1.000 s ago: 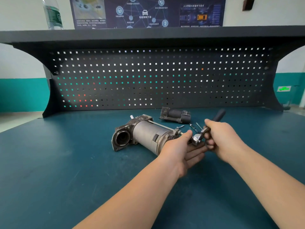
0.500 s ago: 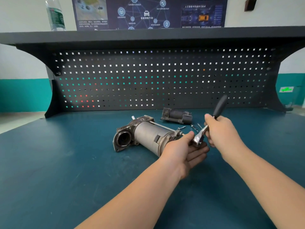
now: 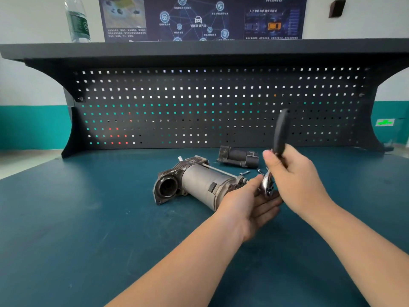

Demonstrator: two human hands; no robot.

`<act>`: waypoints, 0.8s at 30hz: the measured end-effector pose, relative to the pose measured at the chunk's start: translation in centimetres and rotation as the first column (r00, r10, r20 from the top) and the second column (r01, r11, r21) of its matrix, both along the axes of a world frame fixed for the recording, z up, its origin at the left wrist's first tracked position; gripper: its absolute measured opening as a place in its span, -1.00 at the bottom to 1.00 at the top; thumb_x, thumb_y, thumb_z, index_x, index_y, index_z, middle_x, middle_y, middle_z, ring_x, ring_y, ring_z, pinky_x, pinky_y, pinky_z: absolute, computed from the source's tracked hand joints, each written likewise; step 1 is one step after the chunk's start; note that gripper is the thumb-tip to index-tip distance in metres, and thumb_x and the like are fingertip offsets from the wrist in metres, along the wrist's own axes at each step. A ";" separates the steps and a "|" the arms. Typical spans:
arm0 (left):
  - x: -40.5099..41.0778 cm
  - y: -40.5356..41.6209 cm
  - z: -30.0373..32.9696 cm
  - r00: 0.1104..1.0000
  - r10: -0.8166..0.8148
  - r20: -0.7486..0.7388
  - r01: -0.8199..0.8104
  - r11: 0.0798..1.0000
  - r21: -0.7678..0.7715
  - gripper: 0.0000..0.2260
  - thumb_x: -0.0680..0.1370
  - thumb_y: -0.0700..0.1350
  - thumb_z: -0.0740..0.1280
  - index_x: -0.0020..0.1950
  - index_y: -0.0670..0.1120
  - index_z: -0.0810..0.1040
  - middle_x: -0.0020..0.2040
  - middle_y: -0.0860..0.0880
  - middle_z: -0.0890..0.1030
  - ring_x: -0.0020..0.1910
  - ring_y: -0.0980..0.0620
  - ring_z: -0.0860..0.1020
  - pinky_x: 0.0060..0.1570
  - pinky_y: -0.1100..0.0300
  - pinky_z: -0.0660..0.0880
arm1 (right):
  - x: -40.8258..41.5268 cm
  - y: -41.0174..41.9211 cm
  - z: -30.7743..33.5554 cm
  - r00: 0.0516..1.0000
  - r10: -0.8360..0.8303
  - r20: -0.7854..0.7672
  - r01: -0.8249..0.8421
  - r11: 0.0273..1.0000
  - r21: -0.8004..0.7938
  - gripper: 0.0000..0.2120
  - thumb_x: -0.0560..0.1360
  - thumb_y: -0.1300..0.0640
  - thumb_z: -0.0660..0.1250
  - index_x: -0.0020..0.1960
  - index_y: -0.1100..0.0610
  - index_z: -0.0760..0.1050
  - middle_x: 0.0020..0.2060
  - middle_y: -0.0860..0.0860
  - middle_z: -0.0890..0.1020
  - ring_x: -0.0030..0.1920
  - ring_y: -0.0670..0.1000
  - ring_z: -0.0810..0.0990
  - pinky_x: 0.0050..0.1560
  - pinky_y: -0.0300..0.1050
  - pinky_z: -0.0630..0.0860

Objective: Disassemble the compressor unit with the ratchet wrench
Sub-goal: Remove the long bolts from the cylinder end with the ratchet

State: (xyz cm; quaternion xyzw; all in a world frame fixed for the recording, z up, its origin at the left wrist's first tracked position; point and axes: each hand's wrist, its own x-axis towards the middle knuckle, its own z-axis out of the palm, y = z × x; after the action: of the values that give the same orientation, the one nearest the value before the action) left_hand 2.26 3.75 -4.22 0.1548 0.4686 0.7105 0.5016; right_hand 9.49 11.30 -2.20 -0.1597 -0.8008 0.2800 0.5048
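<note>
Compressor unit (image 3: 199,185): lies on its side on the surface (image 3: 88,218), near the middle; grey metal cylinder, dull brushed finish, with a darker cast end housing on the left showing a round open bore. A thin long bolt runs along its top edge.
Ratchet wrench (image 3: 277,149): chrome head low, at the right end of the compressor unit; black, smooth, rounded handle tilted up and slightly right, its tip blurred.
Right hand (image 3: 296,180): fingers curled round the lower part of the ratchet wrench handle, thumb up along it.
Left hand (image 3: 250,204): lies against the right end of the compressor unit, fingers straight and together, pointing right beneath the wrench head; thumb up beside the chrome head. Whether the fingers touch the head I cannot tell.
Detached part (image 3: 238,156): small dark cylindrical piece with a grey cast bracket, on the surface behind the compressor unit, apart from it.
Loose bolts (image 3: 244,173): short bright metal screws on the surface between the detached part and the wrench head.
Surface: matte teal mat, faintly scuffed.
Pegboard (image 3: 199,107): black sheet-metal back panel with rows of small square holes, under a dark shelf.
Bottle (image 3: 77,21): clear plastic, green label, upright on the shelf at left.
</note>
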 end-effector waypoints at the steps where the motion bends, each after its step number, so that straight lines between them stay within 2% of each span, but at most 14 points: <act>1: 0.0 0.0 0.0 1.000 -0.004 0.000 0.004 1.000 -0.002 -0.82 0.54 -0.02 0.34 -0.09 -0.13 0.60 -0.34 -0.06 0.67 -0.42 0.05 0.65 -0.42 0.25 0.59 | 0.2 -0.3 0.0 0.998 0.040 0.049 -0.044 0.994 0.096 -0.80 0.56 -0.02 0.24 -0.25 -0.11 0.38 -0.44 -0.12 0.53 -0.37 -0.12 0.45 -0.34 -0.26 0.35; 3: 0.0 -0.1 0.0 1.000 -0.014 -0.007 0.014 1.000 -0.002 -0.82 0.54 -0.05 0.33 -0.16 -0.12 0.60 -0.35 -0.05 0.66 -0.42 0.06 0.64 -0.42 0.25 0.59 | 0.3 -0.5 -0.1 0.989 0.056 0.137 -0.088 0.966 0.242 -0.83 0.55 -0.05 0.22 -0.22 -0.17 0.35 -0.39 -0.15 0.53 -0.33 -0.09 0.45 -0.27 -0.16 0.39; 5: 0.0 -0.1 0.0 1.000 -0.014 -0.013 0.014 1.000 0.001 -0.83 0.55 -0.08 0.32 -0.18 -0.13 0.60 -0.34 -0.05 0.66 -0.43 0.06 0.64 -0.43 0.24 0.58 | 0.2 -0.5 -0.2 0.986 0.049 0.162 -0.089 0.963 0.256 -0.86 0.56 -0.04 0.22 -0.18 -0.13 0.37 -0.37 -0.24 0.52 -0.33 -0.10 0.45 -0.26 -0.12 0.41; 8: 0.0 0.0 -0.1 1.000 0.002 -0.006 -0.002 1.000 0.005 -0.83 0.57 -0.11 0.30 -0.16 -0.15 0.58 -0.36 -0.07 0.65 -0.43 0.04 0.64 -0.39 0.21 0.61 | -0.3 -0.5 -0.4 0.997 -0.002 0.073 -0.002 0.999 0.053 -0.80 0.57 -0.05 0.17 -0.21 -0.05 0.36 -0.43 -0.21 0.52 -0.38 -0.16 0.45 -0.35 -0.30 0.36; 10: 0.1 0.0 -0.1 1.000 0.004 -0.004 -0.004 1.000 0.005 -0.83 0.58 -0.10 0.28 -0.06 -0.18 0.58 -0.34 -0.10 0.65 -0.43 0.04 0.64 -0.35 0.21 0.62 | -0.8 0.3 -0.3 0.992 -0.122 0.045 0.128 0.978 -0.163 -0.74 0.58 -0.05 0.15 -0.24 0.04 0.37 -0.45 -0.09 0.49 -0.42 -0.15 0.43 -0.37 -0.29 0.33; 12: 0.1 0.1 -0.1 1.000 0.003 0.010 -0.003 1.000 0.008 -0.81 0.58 -0.10 0.28 0.04 -0.21 0.56 -0.29 -0.12 0.65 -0.42 0.03 0.64 -0.38 0.22 0.60 | -1.0 1.5 -0.2 0.985 -0.140 0.097 0.169 0.868 -0.467 -0.70 0.59 -0.02 0.14 -0.23 0.14 0.39 -0.46 0.01 0.45 -0.48 -0.03 0.37 -0.37 -0.16 0.31; 14: 0.1 0.3 -0.1 1.000 -0.008 0.016 0.008 1.000 0.010 -0.81 0.59 -0.08 0.27 0.04 -0.19 0.55 -0.34 -0.10 0.66 -0.44 0.06 0.63 -0.39 0.24 0.59 | -0.9 2.5 -0.5 0.992 -0.020 0.123 0.106 0.655 -0.748 -0.68 0.60 0.00 0.14 -0.26 0.15 0.36 -0.52 0.03 0.39 -0.60 -0.03 0.27 -0.48 -0.22 0.22; 16: 0.1 0.3 -0.1 1.000 -0.016 0.015 0.016 1.000 0.003 -0.80 0.60 -0.05 0.25 0.00 -0.17 0.54 -0.39 -0.07 0.65 -0.47 0.08 0.62 -0.39 0.26 0.58 | -0.8 2.9 -1.0 0.988 0.090 0.122 0.062 0.490 -0.870 -0.67 0.60 -0.01 0.12 -0.28 0.13 0.33 -0.57 0.00 0.35 -0.69 -0.08 0.20 -0.56 -0.28 0.14; 17: 0.1 0.3 -0.1 1.000 -0.014 0.015 0.014 1.000 -0.002 -0.80 0.60 -0.05 0.25 0.01 -0.17 0.54 -0.40 -0.07 0.65 -0.47 0.08 0.62 -0.39 0.26 0.58 | -0.9 2.9 -1.1 0.989 0.104 0.104 0.044 0.465 -0.884 -0.67 0.60 0.00 0.12 -0.28 0.13 0.33 -0.60 -0.01 0.35 -0.71 -0.10 0.19 -0.57 -0.30 0.13; 18: 0.1 0.3 0.0 1.000 -0.012 0.013 0.012 1.000 -0.006 -0.80 0.60 -0.04 0.25 0.02 -0.16 0.54 -0.41 -0.06 0.65 -0.48 0.08 0.62 -0.40 0.26 0.58 | -1.0 2.9 -1.1 0.993 0.091 0.071 0.019 0.475 -0.880 -0.67 0.60 0.01 0.13 -0.29 0.13 0.32 -0.61 -0.02 0.35 -0.72 -0.10 0.19 -0.57 -0.30 0.13; 19: 0.1 0.3 0.0 1.000 -0.009 0.009 0.009 1.000 -0.009 -0.80 0.60 -0.04 0.25 0.01 -0.16 0.54 -0.41 -0.06 0.65 -0.48 0.08 0.62 -0.41 0.26 0.58 | -1.1 2.8 -0.9 0.998 0.052 0.029 -0.003 0.536 -0.844 -0.67 0.61 0.02 0.14 -0.30 0.13 0.32 -0.61 -0.01 0.35 -0.70 -0.09 0.21 -0.56 -0.29 0.15; 20: 0.1 0.2 0.0 1.000 -0.005 0.007 0.005 1.000 -0.011 -0.80 0.59 -0.05 0.27 0.00 -0.17 0.55 -0.40 -0.07 0.65 -0.47 0.07 0.62 -0.41 0.25 0.58 | -1.2 2.6 -0.7 1.000 0.001 0.003 0.001 0.643 -0.766 -0.66 0.60 0.02 0.16 -0.30 0.14 0.34 -0.58 0.01 0.38 -0.66 -0.07 0.25 -0.54 -0.26 0.19; 22: 0.1 0.1 0.0 1.000 -0.002 -0.002 0.002 1.000 -0.014 -0.80 0.57 -0.05 0.30 -0.04 -0.18 0.57 -0.35 -0.09 0.66 -0.46 0.06 0.63 -0.41 0.25 0.59 | -0.8 1.7 -0.2 0.997 -0.082 0.002 0.075 0.891 -0.447 -0.70 0.59 -0.01 0.19 -0.26 0.11 0.40 -0.49 0.01 0.44 -0.50 0.00 0.38 -0.41 -0.16 0.31; 24: 0.1 -0.1 0.0 1.000 -0.016 -0.013 0.016 1.000 -0.016 -0.81 0.56 -0.03 0.31 -0.07 -0.15 0.58 -0.33 -0.07 0.66 -0.44 0.07 0.64 -0.42 0.26 0.59 | -0.1 0.4 0.0 0.999 -0.036 0.023 0.037 0.999 -0.040 -0.78 0.57 -0.03 0.21 -0.19 0.05 0.43 -0.44 -0.02 0.50 -0.38 -0.02 0.45 -0.30 -0.15 0.38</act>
State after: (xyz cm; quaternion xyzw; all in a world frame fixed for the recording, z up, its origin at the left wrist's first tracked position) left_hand 2.36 3.67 -4.18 0.1592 0.4762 0.7019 0.5052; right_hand 9.37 11.74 -2.19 -0.1876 -0.7976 0.2849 0.4975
